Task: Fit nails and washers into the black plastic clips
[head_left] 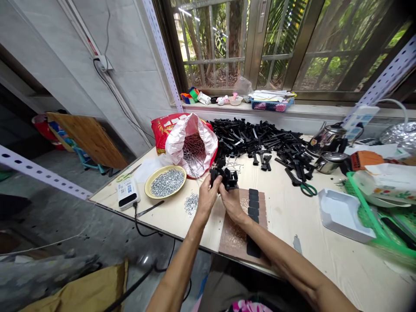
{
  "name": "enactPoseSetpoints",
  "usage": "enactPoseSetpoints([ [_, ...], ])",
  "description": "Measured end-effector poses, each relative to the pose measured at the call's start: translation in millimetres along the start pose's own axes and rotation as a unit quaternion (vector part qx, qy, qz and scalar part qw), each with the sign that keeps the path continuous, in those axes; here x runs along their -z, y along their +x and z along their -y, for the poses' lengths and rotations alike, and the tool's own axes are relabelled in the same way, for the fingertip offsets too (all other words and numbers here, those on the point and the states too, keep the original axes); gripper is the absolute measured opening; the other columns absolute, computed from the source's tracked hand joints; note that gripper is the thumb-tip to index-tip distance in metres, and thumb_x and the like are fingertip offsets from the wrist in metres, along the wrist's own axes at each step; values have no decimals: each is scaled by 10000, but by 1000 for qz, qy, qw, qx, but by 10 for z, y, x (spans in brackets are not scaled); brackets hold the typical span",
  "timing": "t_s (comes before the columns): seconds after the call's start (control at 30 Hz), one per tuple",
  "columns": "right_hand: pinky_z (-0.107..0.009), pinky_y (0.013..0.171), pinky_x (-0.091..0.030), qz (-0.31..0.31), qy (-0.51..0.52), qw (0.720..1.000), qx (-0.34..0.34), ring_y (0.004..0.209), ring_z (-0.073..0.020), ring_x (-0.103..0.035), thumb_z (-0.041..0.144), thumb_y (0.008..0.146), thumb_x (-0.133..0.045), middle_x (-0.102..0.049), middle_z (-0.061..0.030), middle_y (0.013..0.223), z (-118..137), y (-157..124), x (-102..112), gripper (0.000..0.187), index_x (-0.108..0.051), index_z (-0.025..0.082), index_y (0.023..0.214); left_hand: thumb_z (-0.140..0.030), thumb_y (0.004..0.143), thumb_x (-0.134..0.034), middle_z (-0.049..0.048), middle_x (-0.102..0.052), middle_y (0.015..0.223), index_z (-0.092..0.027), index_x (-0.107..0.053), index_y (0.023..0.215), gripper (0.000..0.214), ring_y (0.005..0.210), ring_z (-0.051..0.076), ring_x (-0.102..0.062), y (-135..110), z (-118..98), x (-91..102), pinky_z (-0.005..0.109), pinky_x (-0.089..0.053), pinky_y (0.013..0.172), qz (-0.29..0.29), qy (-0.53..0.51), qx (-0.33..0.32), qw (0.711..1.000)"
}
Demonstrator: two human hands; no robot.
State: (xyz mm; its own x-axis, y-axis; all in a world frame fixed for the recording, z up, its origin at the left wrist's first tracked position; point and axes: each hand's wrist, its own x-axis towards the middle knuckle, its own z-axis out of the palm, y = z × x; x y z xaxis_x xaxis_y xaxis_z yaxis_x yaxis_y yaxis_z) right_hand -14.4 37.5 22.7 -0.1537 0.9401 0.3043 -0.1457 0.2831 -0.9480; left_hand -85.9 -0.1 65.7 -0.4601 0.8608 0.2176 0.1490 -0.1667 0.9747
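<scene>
Both my hands meet above the table's near middle. My left hand (pixel 205 196) and my right hand (pixel 231 202) are closed around a small black plastic assembly (pixel 225 177), gripping it from either side. Beneath them lies a brown board (pixel 238 234) carrying a row of black flat pieces (pixel 253 203). A yellow dish of small silvery metal parts (pixel 165 182) sits to the left, with a loose heap of the same parts (pixel 191 203) beside my left wrist.
A red and white bag of thin metal rods (pixel 191 145) stands behind the dish. A big pile of black plastic parts (pixel 263 143) covers the far table. Green-handled scissors (pixel 302 184), a white tray (pixel 342 214), a kettle (pixel 326 138), a power bank (pixel 127 193).
</scene>
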Motion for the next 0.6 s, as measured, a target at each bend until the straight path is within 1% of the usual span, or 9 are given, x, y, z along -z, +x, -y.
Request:
enactPoseSetpoints([
  [0.1, -359, 960, -445, 6, -47, 996, 72, 1074, -215, -574, 286, 816, -524, -619, -85, 1150, -11, 54, 74, 385, -535, 191, 1189, -366, 751, -649, 68, -685, 1010, -174, -661, 1055, 360, 1033, 220, -590, 47, 72, 63, 297, -427, 903, 50, -51, 32, 997],
  [0.17, -365, 990, -424, 31, -69, 992, 103, 1122, -221, -555, 272, 822, -516, -603, -87, 1187, -3, 61, 110, 379, -542, 200, 1193, -350, 738, -665, 72, -684, 1027, -174, -649, 1085, 390, 1039, 215, -591, 52, 135, 98, 311, -432, 912, 43, -91, 47, 994],
  [0.2, -368, 983, -429, 46, -70, 991, 101, 1110, -224, -562, 271, 824, -515, -610, -88, 1171, 4, 53, 117, 364, -553, 201, 1179, -348, 732, -672, 72, -684, 1038, -175, -647, 1087, 396, 1037, 207, -595, 48, 163, 113, 308, -436, 911, 34, -111, 53, 992],
  [0.27, -365, 926, -466, 74, -47, 994, 62, 1034, -225, -596, 287, 820, -528, -639, -86, 1096, 11, 31, 105, 333, -575, 192, 1136, -348, 718, -685, 71, -680, 1064, -179, -646, 1084, 405, 1031, 189, -602, 34, 209, 141, 292, -441, 909, 15, -142, 54, 988],
  [0.33, -339, 810, -515, 90, -23, 995, -30, 905, -211, -632, 328, 819, -523, -665, -81, 979, -11, 29, 65, 292, -597, 171, 1053, -357, 708, -690, 77, -676, 1080, -176, -645, 1077, 414, 1015, 182, -614, 24, 250, 179, 280, -453, 885, -4, -154, 54, 987],
  [0.43, -288, 604, -519, 90, -45, 982, -159, 669, -179, -629, 347, 820, -470, -659, -76, 782, -122, 99, -5, 263, -595, 133, 910, -371, 678, -701, 106, -673, 1056, -151, -638, 1030, 420, 909, 192, -655, 27, 335, 259, 275, -492, 755, -42, -124, 115, 985],
  [0.47, -275, 555, -503, 88, -63, 978, -177, 613, -171, -611, 335, 804, -474, -645, -68, 725, -173, 133, -22, 244, -586, 129, 871, -369, 657, -712, 114, -677, 1022, -141, -633, 1001, 420, 846, 193, -667, 30, 372, 287, 275, -497, 699, -53, -108, 153, 981],
  [0.53, -256, 508, -474, 93, -93, 975, -178, 571, -162, -580, 311, 770, -504, -620, -49, 666, -267, 191, -37, 212, -575, 128, 848, -364, 613, -734, 113, -686, 908, -124, -622, 930, 413, 709, 186, -669, 32, 453, 330, 273, -487, 607, -58, -82, 214, 972],
  [0.6, -248, 531, -476, 110, -122, 973, -162, 615, -163, -582, 297, 757, -530, -622, -42, 690, -324, 212, -24, 225, -578, 128, 897, -371, 582, -749, 88, -676, 749, -108, -624, 834, 386, 585, 167, -633, 26, 525, 348, 260, -459, 539, -44, -69, 236, 968],
])
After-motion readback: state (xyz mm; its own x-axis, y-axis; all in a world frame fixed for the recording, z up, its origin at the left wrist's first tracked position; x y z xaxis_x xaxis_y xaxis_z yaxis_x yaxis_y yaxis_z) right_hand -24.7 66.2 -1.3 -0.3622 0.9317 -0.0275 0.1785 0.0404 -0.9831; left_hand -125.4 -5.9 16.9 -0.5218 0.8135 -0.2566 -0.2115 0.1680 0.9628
